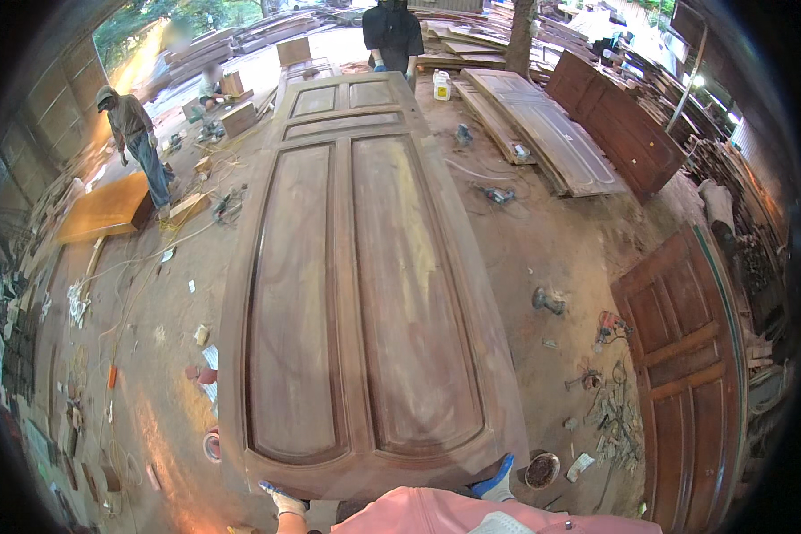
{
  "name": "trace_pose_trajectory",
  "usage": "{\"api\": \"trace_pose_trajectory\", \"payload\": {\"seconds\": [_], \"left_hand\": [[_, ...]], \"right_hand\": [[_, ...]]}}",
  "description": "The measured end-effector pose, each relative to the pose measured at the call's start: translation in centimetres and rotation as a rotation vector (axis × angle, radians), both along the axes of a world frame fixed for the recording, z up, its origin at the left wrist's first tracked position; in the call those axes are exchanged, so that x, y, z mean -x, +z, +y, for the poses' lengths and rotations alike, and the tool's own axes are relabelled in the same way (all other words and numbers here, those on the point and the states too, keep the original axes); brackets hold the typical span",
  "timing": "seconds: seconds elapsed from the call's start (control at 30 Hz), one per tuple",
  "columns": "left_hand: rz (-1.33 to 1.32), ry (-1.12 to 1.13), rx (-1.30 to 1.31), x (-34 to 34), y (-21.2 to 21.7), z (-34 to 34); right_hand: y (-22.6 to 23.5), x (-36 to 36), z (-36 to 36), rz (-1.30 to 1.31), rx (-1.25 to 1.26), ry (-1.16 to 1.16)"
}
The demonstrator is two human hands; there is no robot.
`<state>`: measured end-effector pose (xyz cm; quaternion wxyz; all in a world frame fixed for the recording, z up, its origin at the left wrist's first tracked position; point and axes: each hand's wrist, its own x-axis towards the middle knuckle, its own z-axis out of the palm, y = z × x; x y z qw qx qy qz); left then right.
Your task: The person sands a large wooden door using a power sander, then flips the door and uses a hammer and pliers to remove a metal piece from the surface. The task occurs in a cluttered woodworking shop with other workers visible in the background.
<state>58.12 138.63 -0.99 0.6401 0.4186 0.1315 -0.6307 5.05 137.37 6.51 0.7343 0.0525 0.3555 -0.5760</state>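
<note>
A large panelled wooden door (343, 267) lies flat in front of me, stretching away to the far end. My left hand (285, 501), in a white glove with blue fingertips, grips the left part of its near edge. At the near right corner my right hand (496, 483), in a similar blue-and-white glove, grips the same edge. The fingers of both hands are partly hidden by the door. Beyond the far end stands a person in dark clothes (393, 36), with gloved hands close to that end.
Another person (133, 133) stands at left beside an orange-brown wood panel (107, 209). Dark doors (685, 356) lean on the right. Power tools (547, 301), cords, an open tin (543, 469) and scraps litter the floor. A white jug (441, 85) stands near stacked boards (552, 133).
</note>
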Motion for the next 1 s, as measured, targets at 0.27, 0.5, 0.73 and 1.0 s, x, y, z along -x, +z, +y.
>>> {"api": "trace_pose_trajectory", "payload": {"seconds": [0.27,0.5,0.73,1.0], "left_hand": [[-0.051,-0.047,-0.021,-0.6,0.3,1.3],[0.027,-0.085,-0.117,2.4,5.2,-1.1],[-0.020,-0.211,0.016,2.5,3.8,0.4],[-0.061,-0.060,-0.129,12.3,4.4,1.1]], "right_hand": [[-0.5,-0.5,-0.4,-0.096,-0.074,-0.045],[-2.5,1.5,0.3,-0.133,-0.131,-0.056],[2.6,2.5,1.0,0.103,-0.039,-0.039],[7.3,10.2,-0.8,0.107,-0.148,-0.152]]}}
